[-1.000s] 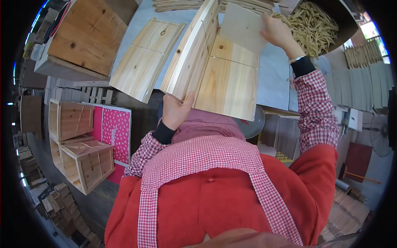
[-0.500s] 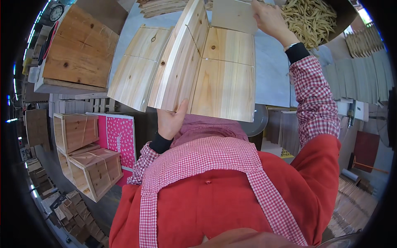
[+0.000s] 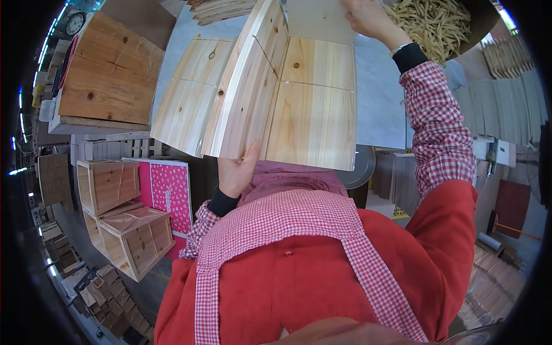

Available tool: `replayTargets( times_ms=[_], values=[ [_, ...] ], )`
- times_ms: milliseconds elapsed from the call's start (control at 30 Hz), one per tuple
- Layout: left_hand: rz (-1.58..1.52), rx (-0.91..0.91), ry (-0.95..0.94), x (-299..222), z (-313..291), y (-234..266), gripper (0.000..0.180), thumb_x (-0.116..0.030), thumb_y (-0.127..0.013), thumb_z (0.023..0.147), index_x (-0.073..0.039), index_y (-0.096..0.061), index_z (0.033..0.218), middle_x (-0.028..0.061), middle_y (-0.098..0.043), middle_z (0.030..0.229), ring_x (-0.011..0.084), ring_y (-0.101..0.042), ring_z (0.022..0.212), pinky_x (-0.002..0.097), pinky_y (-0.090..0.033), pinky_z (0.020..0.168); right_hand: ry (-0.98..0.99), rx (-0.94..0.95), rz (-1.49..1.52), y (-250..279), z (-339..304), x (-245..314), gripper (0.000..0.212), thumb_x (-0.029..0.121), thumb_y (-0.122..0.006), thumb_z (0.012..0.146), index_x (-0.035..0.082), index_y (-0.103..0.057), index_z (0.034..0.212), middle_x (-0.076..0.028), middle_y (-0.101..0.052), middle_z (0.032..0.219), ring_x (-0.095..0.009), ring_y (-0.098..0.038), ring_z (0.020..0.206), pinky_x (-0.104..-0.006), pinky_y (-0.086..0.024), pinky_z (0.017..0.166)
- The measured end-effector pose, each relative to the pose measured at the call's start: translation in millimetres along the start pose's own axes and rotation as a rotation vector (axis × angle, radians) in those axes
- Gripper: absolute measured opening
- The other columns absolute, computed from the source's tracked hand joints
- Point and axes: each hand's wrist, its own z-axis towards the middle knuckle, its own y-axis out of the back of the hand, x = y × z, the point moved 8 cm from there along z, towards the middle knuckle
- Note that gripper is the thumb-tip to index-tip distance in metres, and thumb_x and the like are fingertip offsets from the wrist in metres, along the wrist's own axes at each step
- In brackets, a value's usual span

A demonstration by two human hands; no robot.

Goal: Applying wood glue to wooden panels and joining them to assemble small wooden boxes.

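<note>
1. Pine makes up the 2 main pieces at upper centre of the frame: an upright grooved panel (image 3: 253, 92), standing on its long edge and leaning a little left, and a flat grooved panel (image 3: 316, 98) beside its right face. Their grooves line up where the panels meet.
2. The left hand (image 3: 237, 172), just left of centre, grips the near end of the upright grooved panel, thumb on the right face and the other fingers hidden behind.
3. The right hand (image 3: 371, 20), at the top edge, is by the right side of a pale thin sheet (image 3: 319, 23); its fingers are bent, but whether they pinch the sheet cannot be told.
4. The sheet's lower edge appears to meet the far end of the flat grooved panel.
5. At upper left, a loose pine panel (image 3: 192, 95) lies on the blue-grey tabletop (image 3: 379, 109).
6. The step in hand looks like fitting the sheet to the panels' far end; the next move likely calls for steadying the upright panel while the sheet's edge is aligned and seated.
</note>
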Motion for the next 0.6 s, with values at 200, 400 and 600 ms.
replayTargets(
  times_ms=[200, 400, 600],
  values=[
    [-0.025, 0.006, 0.062, 1.4, -2.4, 0.2, 0.031, -0.005, -0.065, 0.085, 0.006, -0.058, 0.113, 0.011, -0.063, 0.103, 0.0166, -0.061, 0.093, 0.0292, -0.049, 0.079, -0.211, 0.224, -0.293, 1.7, 15.4, 2.4, 0.025, 0.011, -0.06, 0.074, 0.0, -0.059, 0.096, -0.022, -0.066, 0.075, -0.039, -0.066, 0.074, -0.0495, -0.051, 0.065],
    [0.009, 0.044, 0.028, -1.6, 0.2, -0.8, 0.032, -0.006, -0.066, 0.084, 0.006, -0.058, 0.112, 0.0118, -0.064, 0.102, 0.0171, -0.062, 0.092, 0.0291, -0.05, 0.079, -0.231, 0.229, -0.248, 13.9, 27.8, 39.5, 0.026, 0.023, -0.067, 0.073, 0.0, -0.065, 0.087, -0.023, -0.067, 0.078, -0.037, -0.067, 0.075, -0.0472, -0.053, 0.066],
    [0.155, 0.076, -0.035, -0.7, -0.3, 0.7, 0.036, -0.01, -0.068, 0.082, 0.006, -0.058, 0.113, 0.0175, -0.065, 0.102, 0.026, -0.064, 0.093, 0.0337, -0.051, 0.08, -0.368, 0.253, -0.142, 2.9, 22.3, 28.9, 0.038, 0.031, -0.07, 0.072, -0.002, -0.066, 0.092, -0.024, -0.067, 0.09, -0.037, -0.066, 0.088, -0.0478, -0.052, 0.078]
  ],
)
